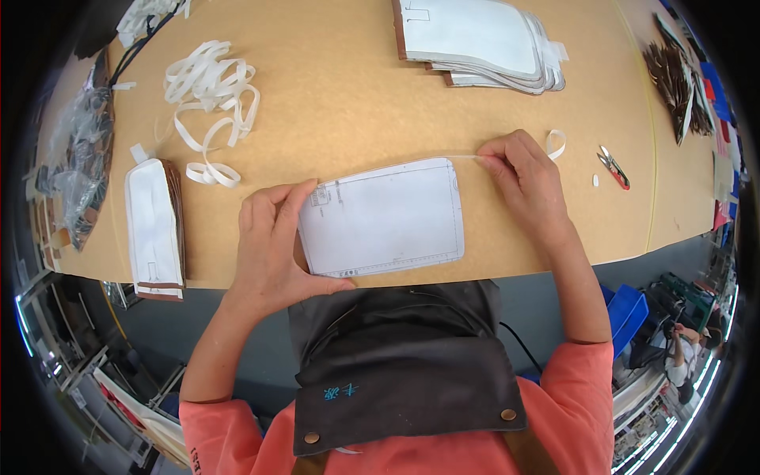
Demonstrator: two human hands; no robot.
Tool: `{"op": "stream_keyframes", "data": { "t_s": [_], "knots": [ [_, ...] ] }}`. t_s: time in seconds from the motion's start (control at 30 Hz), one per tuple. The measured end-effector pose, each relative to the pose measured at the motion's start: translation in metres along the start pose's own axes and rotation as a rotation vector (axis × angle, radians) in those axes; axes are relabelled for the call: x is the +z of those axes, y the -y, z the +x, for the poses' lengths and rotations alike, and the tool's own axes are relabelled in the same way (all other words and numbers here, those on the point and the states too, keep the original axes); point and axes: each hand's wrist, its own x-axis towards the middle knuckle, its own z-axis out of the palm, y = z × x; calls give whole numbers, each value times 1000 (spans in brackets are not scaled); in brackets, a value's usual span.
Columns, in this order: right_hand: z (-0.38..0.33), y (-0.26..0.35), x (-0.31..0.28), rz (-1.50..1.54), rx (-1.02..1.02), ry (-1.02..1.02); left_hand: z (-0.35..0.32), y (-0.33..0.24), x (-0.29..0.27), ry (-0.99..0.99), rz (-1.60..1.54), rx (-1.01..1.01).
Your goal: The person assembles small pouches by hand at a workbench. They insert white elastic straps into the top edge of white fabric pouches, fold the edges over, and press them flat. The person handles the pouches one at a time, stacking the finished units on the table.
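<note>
A flat white panel (pixel 384 218) with rounded corners and fine printed lines lies at the near edge of the table. My left hand (pixel 269 241) spans its left end, fingers on the upper corner and thumb along the lower edge, holding it. Off the panel's upper right corner runs a thin pale strip (pixel 465 157), seen nearly edge-on. Its free end is pinched between the thumb and fingers of my right hand (pixel 518 178). Whether the strip is fixed along the panel's upper edge, I cannot tell.
Loose white tape (pixel 210 87) lies tangled at the upper left. A stack of white panels (pixel 154 226) stands left, another stack (pixel 475 39) at the far side. Red-handled thread snips (pixel 613 168) and a tape loop (pixel 556 144) lie right. Brown pieces (pixel 677 87) sit far right.
</note>
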Motion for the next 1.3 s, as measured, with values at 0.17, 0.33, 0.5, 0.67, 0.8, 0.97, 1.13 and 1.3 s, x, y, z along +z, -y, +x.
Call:
{"op": "stream_keyframes", "data": {
  "t_s": [0.17,0.33,0.5,0.67,0.8,0.97,1.13,1.3],
  "knots": [
    [-10,5,3,29,39,-37,-1,-2,2,-13,-5,-10],
    [-5,13,3,167,188,-34,-3,2,5,-40,-19,13],
    [6,7,6,135,122,-80,-4,6,11,-67,-43,44],
    [-1,6,7,97,118,-59,-6,8,15,-99,-31,50],
    [-2,8,6,108,111,-66,-6,7,15,-106,-46,52],
    [-5,10,9,129,143,-75,-5,4,12,-86,-50,11],
    [-18,12,13,92,125,-99,-5,0,10,-96,-13,9],
    [-23,16,18,56,73,-144,-8,-3,8,-90,4,-24]
  ]
}}
